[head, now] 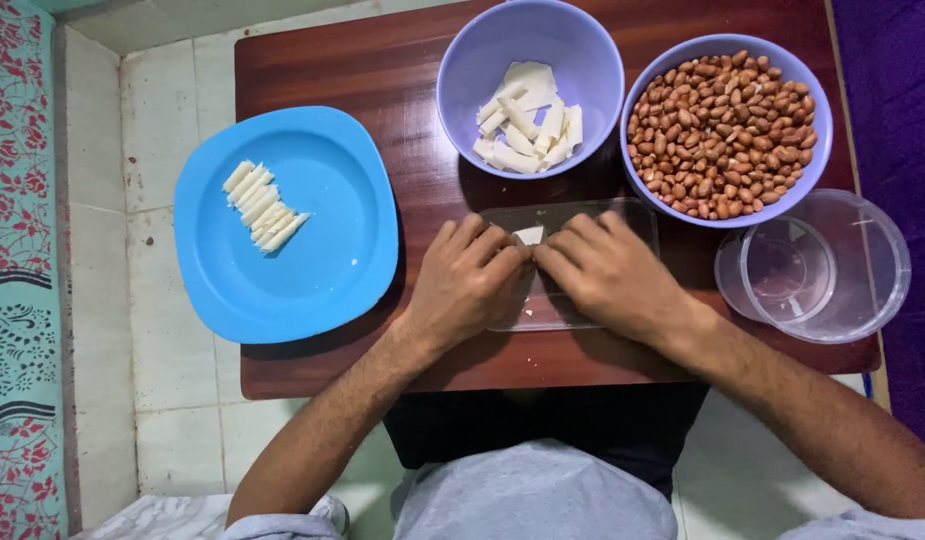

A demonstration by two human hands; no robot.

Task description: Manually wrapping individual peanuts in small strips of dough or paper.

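From the head camera, you are looking straight down on a small wooden table [383, 70]. Your left hand [468, 280] and right hand [608, 275] meet over a clear plastic board [633, 225] near the middle of the table, toward its front edge. The fingers of both hands are curled in and pinched together on a small white piece [529, 236], which sits between the fingertips on the board; most of it is hidden, so you cannot tell its full shape.

At the back edge, just behind the board, stands a purple bowl [483, 50] with a loose heap of flat white pieces [528, 125]. Beside it, at the back right corner, a second purple bowl [813, 100] is filled with brown peanuts [723, 135]. Near the right edge, just in front of that bowl, an empty clear container [863, 260] stands.

Overhanging the left edge is a blue plate [313, 260] bearing a neat row of rolled white sticks [263, 205]. Judging by the two piles, the work looks less than half done: a small batch is rolled and laid out, while a larger heap of flat pieces waits in the bowl, and one piece is in your fingers now.
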